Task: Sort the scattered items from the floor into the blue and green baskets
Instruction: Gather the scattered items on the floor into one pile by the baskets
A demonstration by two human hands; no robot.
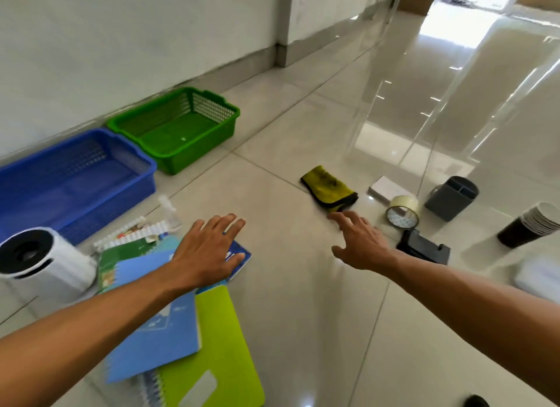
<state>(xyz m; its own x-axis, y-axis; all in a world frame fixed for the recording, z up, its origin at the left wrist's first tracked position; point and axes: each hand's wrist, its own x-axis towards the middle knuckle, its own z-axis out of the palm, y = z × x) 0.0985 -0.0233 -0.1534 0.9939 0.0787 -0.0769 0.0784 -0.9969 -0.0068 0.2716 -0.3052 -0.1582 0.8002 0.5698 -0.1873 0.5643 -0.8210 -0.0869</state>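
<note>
Lime folder [218, 346] and light-blue notebook [157, 325] at bottom centre, nearest the lens. Left hand [209, 252] flat over the notebook pile, fingers straight, gripping nothing. Right hand [360, 243] spread, empty, fingertips just short of the yellow cloth [330, 188] at centre right. Blue basket [72, 179] and green basket [178, 128] upper left, both look empty. Suggest: pinch the cloth by its folded edge and lift clear of the tape roll [403, 211] beside it.

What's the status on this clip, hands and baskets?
Left hand open over the notebooks; right hand open, reaching toward the yellow cloth. Blue basket and green basket both empty. Nothing in the way.
</note>
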